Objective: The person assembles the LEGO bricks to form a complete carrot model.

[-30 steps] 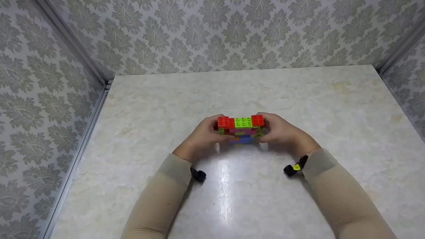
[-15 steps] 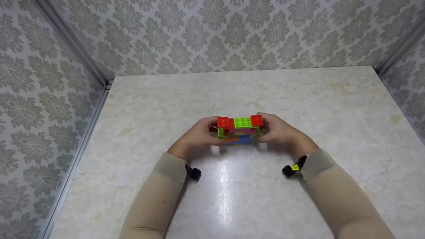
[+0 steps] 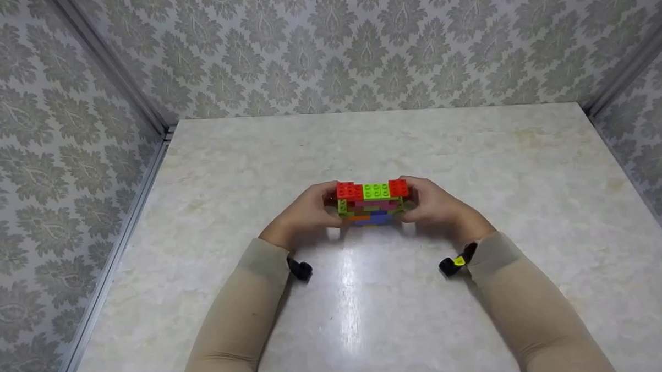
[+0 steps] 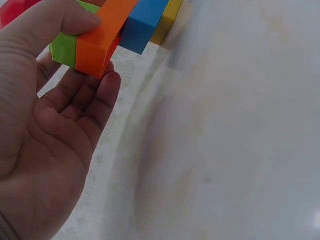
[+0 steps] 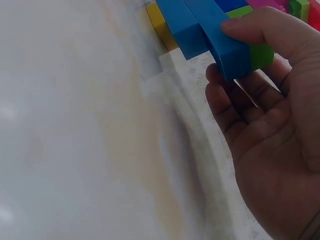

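A structure of stacked toy building bricks (image 3: 376,191) stands between both hands in the head view. Its top row is red at either end and lime green in the middle, with pink, blue and orange layers underneath. My left hand (image 3: 303,214) grips the left end; in the left wrist view its thumb lies on an orange brick (image 4: 98,42) and its fingers curl behind. On the opposite end, my right hand (image 3: 439,204) holds on, its thumb pressing a blue brick (image 5: 220,37) in the right wrist view. A yellow brick (image 5: 161,26) shows at the bottom. The far side is hidden.
The pale marbled table (image 3: 253,155) spreads around the hands. Patterned wall panels (image 3: 337,48) enclose it at the back and both sides. A black wrist camera (image 3: 301,269) hangs at the left wrist, another black camera (image 3: 450,266) at the right.
The brick structure has shifted very slightly left. My left hand has drawn back a little to the left, its thumb sliding off the front face toward the end. The right hand has barely moved.
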